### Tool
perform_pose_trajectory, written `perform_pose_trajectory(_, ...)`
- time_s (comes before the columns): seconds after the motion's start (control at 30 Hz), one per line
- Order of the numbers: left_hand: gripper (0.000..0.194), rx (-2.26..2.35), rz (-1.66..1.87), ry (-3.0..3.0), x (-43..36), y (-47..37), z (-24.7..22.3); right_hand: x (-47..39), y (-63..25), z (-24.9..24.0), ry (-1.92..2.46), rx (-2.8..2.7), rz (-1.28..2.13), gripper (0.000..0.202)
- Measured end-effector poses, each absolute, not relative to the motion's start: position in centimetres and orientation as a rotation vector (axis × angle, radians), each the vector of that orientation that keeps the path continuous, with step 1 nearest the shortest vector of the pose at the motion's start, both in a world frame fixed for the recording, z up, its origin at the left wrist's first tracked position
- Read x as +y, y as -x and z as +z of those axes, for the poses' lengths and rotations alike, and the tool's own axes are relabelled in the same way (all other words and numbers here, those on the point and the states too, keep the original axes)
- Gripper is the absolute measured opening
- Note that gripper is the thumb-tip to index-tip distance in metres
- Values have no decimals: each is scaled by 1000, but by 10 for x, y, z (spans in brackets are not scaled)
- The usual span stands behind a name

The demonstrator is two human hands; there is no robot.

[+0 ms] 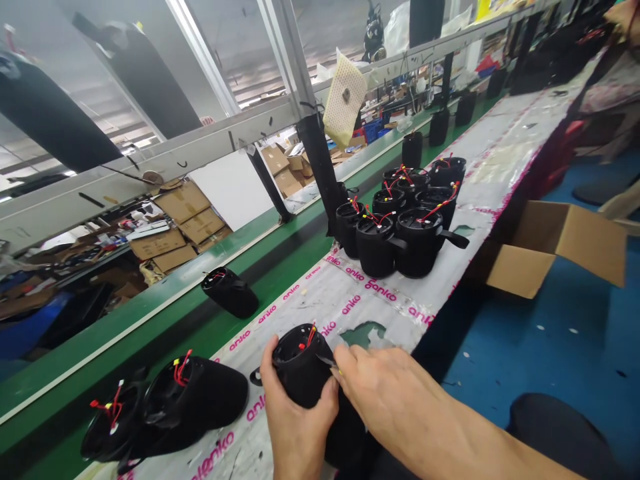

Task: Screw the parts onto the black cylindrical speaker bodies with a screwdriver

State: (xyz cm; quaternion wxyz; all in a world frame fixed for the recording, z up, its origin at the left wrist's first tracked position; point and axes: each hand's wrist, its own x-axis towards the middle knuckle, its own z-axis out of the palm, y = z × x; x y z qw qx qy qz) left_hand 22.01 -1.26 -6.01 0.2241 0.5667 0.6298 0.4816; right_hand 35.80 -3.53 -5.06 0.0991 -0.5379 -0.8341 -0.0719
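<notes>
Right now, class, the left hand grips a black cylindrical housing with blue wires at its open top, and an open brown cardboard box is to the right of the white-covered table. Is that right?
Not quite: the head view shows red wires, not blue. The left hand does grip the housing, and the box is right of the table.

Gap on sheet (310,297) btwn held pot (300,380) & pot cluster (377,250); 2 pots (205,393) block L side.

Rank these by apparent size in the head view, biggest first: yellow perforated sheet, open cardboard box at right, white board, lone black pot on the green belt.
1. Open cardboard box
2. White board
3. Yellow perforated sheet and lone black pot: too alike to rank
</notes>
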Motion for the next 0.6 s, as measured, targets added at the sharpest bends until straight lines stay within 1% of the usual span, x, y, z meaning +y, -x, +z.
perform_pose_trajectory(0.1,82,1755,1322,-1566,-12,-218,-64,-34,-355,-45,1597,-2507,-183,31)
perform_pose_trajectory(0.2,83,1770,1339,-1585,-10,-215,-70,-31,-353,-42,1604,-2491,-163,31)
perform_pose_trajectory(0.3,85,1747,1373,-1580,-8,-212,-72,-29,-351,-46,1633,-2409,-187,25)
perform_pose_trajectory(0.47,82,1657,1362,-1514,-10,-213,-65,-33,-353,-67,1506,-2178,-166,16)
perform_pose_trajectory(0.6,85,1644,1361,-1506,-16,-222,-62,-43,-355,-74,1518,-2047,-201,9)
